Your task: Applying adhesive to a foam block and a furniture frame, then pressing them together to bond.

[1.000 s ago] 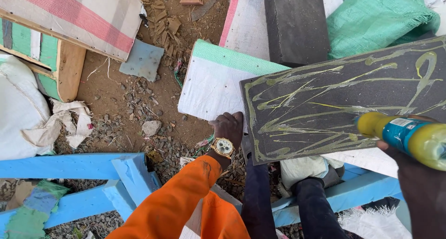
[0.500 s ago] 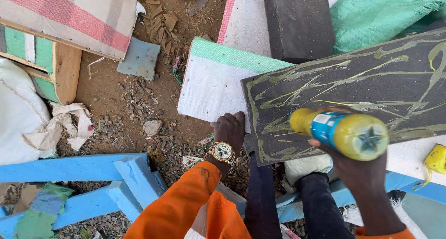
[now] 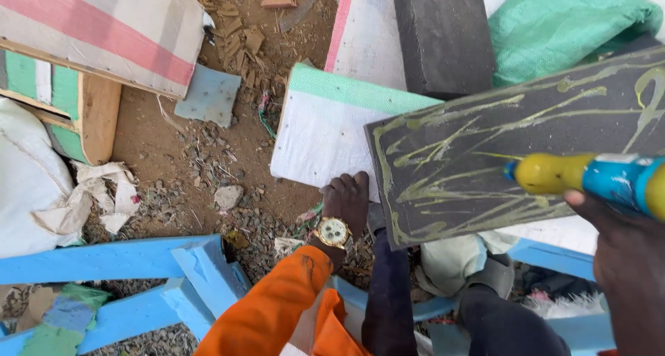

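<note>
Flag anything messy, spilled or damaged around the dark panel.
The dark panel carries yellowish glue in loose, crossing streaks, uneven rather than spread flat. The right hand holds a yellow-and-blue glue bottle over it; the left hand steadies its lower corner. Scraps and stones litter the dirt ground. No breakage is visible.
</note>
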